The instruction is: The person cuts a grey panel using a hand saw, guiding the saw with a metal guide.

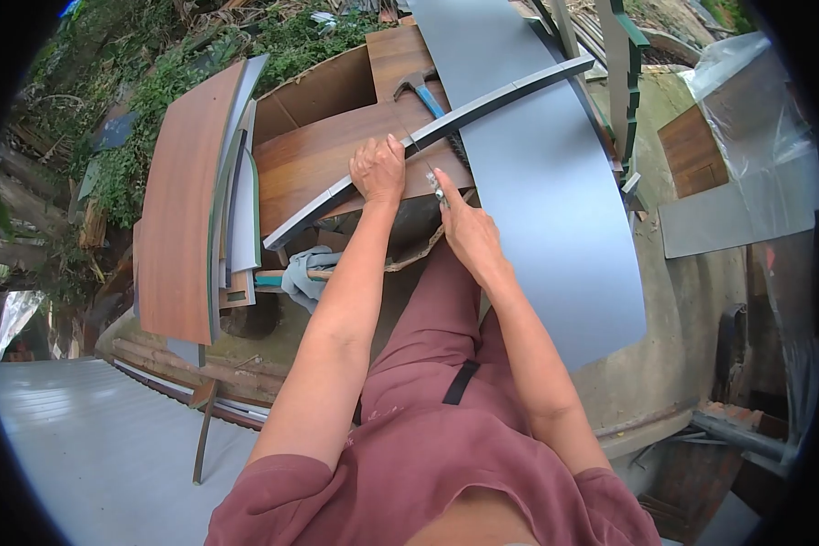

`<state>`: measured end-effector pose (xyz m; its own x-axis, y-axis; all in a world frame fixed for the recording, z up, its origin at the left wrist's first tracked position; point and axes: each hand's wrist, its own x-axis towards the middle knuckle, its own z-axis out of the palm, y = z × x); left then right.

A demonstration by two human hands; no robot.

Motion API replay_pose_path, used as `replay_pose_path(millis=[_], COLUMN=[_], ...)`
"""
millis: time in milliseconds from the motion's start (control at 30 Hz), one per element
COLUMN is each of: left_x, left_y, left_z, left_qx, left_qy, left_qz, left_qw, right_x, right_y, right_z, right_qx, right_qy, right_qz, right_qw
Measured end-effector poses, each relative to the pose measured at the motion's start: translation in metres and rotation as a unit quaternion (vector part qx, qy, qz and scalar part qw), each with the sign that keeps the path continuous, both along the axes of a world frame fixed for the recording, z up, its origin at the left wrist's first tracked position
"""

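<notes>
A long grey strip (pixel 510 94) lies slantwise across a wood-grain board (pixel 328 136) and a grey panel (pixel 555 227). My left hand (pixel 379 170) is closed on the strip near its middle. Close to it, on my side of the strip, my right hand (pixel 470 232) grips a thin-bladed hand tool (pixel 439 193), its index finger stretched along the handle. The blade shows nearly edge-on and points at the strip; I cannot tell its exact kind. Just beyond the strip lies a claw hammer (pixel 420 89) with a blue handle, partly covered by the strip.
Wood-grain and white panels (pixel 187 200) lean in a stack at the left. A grey-blue cloth (pixel 308 276) hangs below the strip. Clear plastic sheeting (pixel 746 109) covers boards at the right. Corrugated metal (pixel 109 446) spreads at lower left, and green plants (pixel 182 100) grow behind.
</notes>
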<state>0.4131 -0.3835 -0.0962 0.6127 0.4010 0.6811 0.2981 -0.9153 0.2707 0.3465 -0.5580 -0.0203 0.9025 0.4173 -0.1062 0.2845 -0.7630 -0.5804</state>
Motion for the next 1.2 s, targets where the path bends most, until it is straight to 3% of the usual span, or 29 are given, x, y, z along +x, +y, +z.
replay_pose_path(millis=[267, 600, 900, 1200], left_x=[-0.001, -0.003, -0.006, -0.008], left_y=[-0.001, -0.002, -0.004, -0.005], left_z=[-0.002, -0.002, -0.005, 0.001], left_qx=[0.006, 0.019, 0.019, 0.001], left_qy=[-0.016, -0.023, -0.027, -0.022], left_qz=[0.003, 0.007, 0.0, -0.011], left_qw=[1.0, 1.0, 0.999, 1.0], right_x=[-0.033, 0.005, -0.045, 0.006], right_y=[-0.025, 0.008, -0.032, 0.008], right_z=[0.0, -0.006, 0.001, -0.005], right_qx=[0.001, 0.012, 0.006, 0.035], right_qy=[0.016, -0.032, 0.017, -0.063], right_qz=[-0.009, -0.009, -0.015, -0.001], right_qw=[1.0, 0.999, 1.0, 0.997])
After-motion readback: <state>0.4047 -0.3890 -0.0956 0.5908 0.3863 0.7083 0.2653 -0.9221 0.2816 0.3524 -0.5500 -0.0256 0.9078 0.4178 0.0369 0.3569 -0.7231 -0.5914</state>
